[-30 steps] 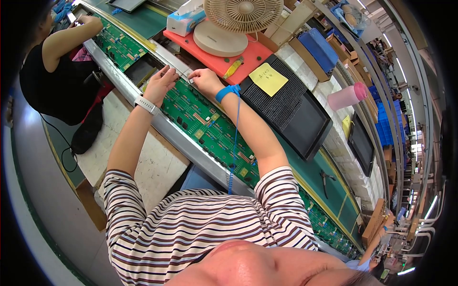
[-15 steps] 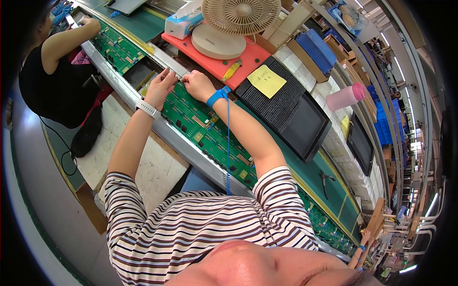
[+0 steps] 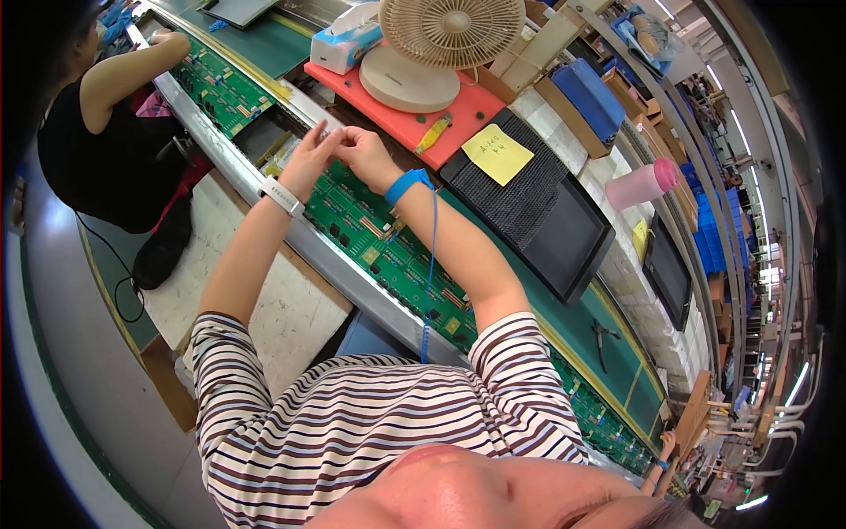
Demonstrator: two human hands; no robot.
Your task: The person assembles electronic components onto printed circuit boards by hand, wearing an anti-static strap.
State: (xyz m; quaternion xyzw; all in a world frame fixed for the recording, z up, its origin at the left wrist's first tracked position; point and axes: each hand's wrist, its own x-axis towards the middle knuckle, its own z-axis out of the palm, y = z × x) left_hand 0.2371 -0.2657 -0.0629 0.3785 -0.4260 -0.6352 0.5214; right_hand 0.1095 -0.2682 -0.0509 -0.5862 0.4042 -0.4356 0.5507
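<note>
My left hand [image 3: 310, 164] and my right hand [image 3: 365, 157] meet at the fingertips above the far end of a green circuit board [image 3: 366, 236]. Both are closed in a pinch, and whatever lies between the fingers is too small to make out. The board lies in a long metal-edged rail [image 3: 352, 269] and carries many small parts and dark connectors. A blue wrist strap [image 3: 407, 185] with a coiled cord circles my right wrist. My left wrist wears a white band [image 3: 282, 196].
Right of the board lies a black ribbed tray [image 3: 538, 220] with a yellow note [image 3: 498, 154]. Beyond, a red board [image 3: 388, 110] bears a fan [image 3: 451, 31] and tissue box [image 3: 345, 40]. Pliers [image 3: 603, 344] lie farther right. A co-worker [image 3: 101, 159] sits at upper left by another circuit board [image 3: 220, 84].
My hands have come together: the fingertips, apart before, now meet. The left hand has shifted a little right, and the right hand's fingers have lifted slightly off the board's end.
</note>
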